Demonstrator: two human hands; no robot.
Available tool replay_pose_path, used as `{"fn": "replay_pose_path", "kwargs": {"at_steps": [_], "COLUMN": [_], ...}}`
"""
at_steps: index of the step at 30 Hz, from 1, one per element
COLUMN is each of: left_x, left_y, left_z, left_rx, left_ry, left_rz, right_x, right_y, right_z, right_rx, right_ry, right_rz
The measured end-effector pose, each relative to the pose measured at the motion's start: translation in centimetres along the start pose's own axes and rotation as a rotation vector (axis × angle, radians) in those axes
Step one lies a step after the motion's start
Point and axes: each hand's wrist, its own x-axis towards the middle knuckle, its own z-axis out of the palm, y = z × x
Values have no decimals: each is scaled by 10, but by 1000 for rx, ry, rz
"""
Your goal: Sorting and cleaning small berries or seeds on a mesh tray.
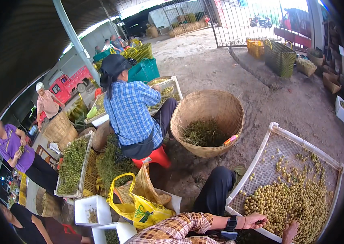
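Observation:
Many small round yellow-brown fruits (293,201) lie heaped in a white plastic mesh tray (245,183) at the lower right. Over the tray's near side, my left hand (254,220) has its fingers curled around a few small dark pieces, too small to name. My right hand (290,231) is at the near edge of the heap, its fingers touching or just above the fruits; whether it holds one cannot be told.
A large woven bamboo basket (208,122) with stems stands beyond my knee. A co-worker in a blue checked shirt (132,106) sits on a red stool (153,158). A yellow bag (147,210), white foam boxes (94,202) and a tray of green fruit (83,170) are left.

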Motion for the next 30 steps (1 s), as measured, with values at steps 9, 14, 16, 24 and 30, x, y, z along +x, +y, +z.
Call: {"fn": "replay_pose_path", "kwargs": {"at_steps": [9, 14, 16, 24, 30], "left_x": [-40, -49, -45, -49, -54], "left_y": [20, 35, 35, 27, 23], "left_z": [12, 0, 8, -2, -8], "left_rx": [168, 97, 117, 133, 131], "left_ry": [-6, -10, -1, 1, 45], "left_rz": [69, 19, -6, -20, -23], "right_x": [37, 59, 54, 45, 41], "right_y": [-153, -162, -150, -200, -209], "right_z": [-47, -83, -76, -51, -60], "right_rx": [360, 172, 116, 350, 605], "right_ry": [-287, -330, -323, -208, -180], "right_rz": [5, 291, 346, 75, 37]}}
